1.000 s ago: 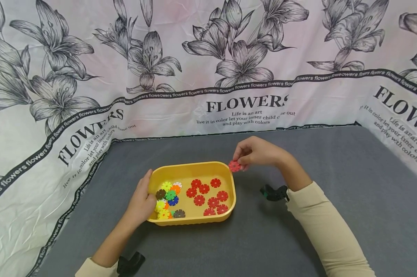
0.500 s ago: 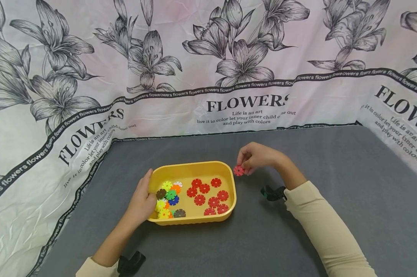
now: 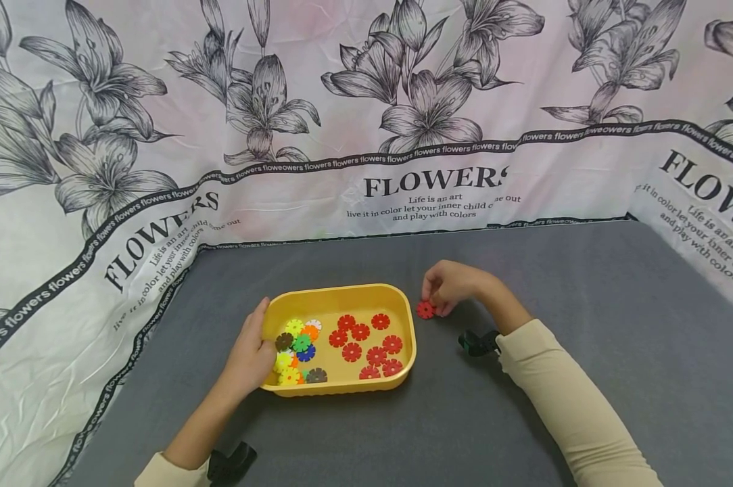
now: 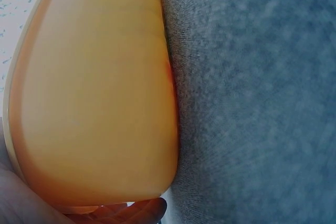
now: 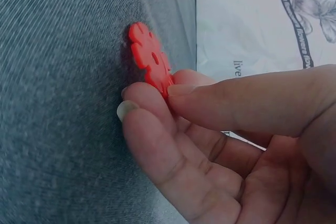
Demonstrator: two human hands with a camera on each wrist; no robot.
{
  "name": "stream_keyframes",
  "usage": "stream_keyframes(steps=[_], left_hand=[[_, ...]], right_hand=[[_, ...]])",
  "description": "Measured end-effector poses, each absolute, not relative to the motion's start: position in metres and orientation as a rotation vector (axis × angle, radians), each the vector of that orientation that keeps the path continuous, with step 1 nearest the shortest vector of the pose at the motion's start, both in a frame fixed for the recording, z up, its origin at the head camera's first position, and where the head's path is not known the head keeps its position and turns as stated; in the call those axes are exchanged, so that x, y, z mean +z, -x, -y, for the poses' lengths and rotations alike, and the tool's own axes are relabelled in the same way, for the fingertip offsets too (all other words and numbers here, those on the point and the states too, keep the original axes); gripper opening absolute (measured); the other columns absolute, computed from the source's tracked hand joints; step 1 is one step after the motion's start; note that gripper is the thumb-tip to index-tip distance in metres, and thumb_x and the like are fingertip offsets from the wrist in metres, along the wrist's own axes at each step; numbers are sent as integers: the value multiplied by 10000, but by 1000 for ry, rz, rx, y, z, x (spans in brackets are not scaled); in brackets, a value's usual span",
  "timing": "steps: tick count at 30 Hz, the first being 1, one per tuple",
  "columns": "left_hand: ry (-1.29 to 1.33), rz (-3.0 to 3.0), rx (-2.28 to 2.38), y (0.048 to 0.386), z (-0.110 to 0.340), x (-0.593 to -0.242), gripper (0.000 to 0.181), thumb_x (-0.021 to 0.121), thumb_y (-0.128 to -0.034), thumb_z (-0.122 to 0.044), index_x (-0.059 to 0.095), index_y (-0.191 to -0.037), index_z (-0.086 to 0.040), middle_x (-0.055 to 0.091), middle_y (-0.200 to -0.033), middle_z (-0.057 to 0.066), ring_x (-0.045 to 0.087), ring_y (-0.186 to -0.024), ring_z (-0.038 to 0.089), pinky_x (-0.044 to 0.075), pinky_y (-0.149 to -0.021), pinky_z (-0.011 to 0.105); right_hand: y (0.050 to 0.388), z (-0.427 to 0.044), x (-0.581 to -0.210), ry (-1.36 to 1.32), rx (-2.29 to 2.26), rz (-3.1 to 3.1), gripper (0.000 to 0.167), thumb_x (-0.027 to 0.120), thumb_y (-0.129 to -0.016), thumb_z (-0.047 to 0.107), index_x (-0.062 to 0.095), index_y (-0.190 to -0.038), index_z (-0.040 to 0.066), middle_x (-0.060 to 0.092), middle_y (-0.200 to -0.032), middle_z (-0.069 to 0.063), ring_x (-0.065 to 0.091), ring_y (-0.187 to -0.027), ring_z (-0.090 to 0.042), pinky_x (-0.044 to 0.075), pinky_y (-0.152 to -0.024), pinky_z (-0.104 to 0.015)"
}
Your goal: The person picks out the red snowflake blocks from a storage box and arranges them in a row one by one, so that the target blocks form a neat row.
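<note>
A yellow plastic tray [image 3: 336,388] sits on the grey cloth. My left hand [image 3: 249,358] grips its left end, thumb over the rim; the left wrist view shows the tray's outer wall [image 4: 100,93] close up. Just right of the tray, my right hand [image 3: 454,287] pinches a red flower-shaped disc [image 5: 148,56] by its edge between thumb and fingers, low by the cloth. Inside the tray, several red notched discs [image 3: 351,352] lie spread on the right. On the left is a cluster of mixed-colour discs [image 3: 301,343], partly hidden by the left thumb.
Grey cloth [image 3: 366,439] covers the work surface around the tray. Behind and at both sides stands a white flower-printed sheet [image 3: 439,193]. A black strap piece [image 3: 479,343] sits at the right wrist, another black strap piece [image 3: 231,463] at the left.
My right hand has moved down and slightly right with the red disc, away from the tray's top right corner towards the cloth. The left hand and tray have stayed put.
</note>
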State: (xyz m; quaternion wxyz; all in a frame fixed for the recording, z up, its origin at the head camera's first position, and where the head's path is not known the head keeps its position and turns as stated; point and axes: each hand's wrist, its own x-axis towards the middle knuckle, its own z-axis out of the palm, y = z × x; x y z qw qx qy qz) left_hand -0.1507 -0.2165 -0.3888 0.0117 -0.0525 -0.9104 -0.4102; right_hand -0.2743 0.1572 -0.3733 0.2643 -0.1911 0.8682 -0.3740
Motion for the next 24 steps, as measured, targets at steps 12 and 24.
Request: stream_keyframes(steps=[12, 24], left_hand=[[162, 2867, -1282, 149, 217, -387, 728, 345, -896, 71, 104, -1582, 43, 218, -1550, 312, 353, -1319, 430, 264, -1096, 605], [160, 2873, -1271, 149, 216, -386, 728, 350, -895, 65, 112, -1583, 39, 230, -1548, 307, 356, -1323, 430, 267, -1097, 605]], right_hand=[[276, -161, -371, 505, -976, -2343, 114, 607, -873, -88, 657, -965, -45, 656, -835, -127, 648, -693, -226, 586, -689, -363], [253, -141, -338, 787, -836, -2767, 84, 673, -891, 33, 699, -970, 27, 672, -883, -57, 609, -782, -226, 536, -722, -389]])
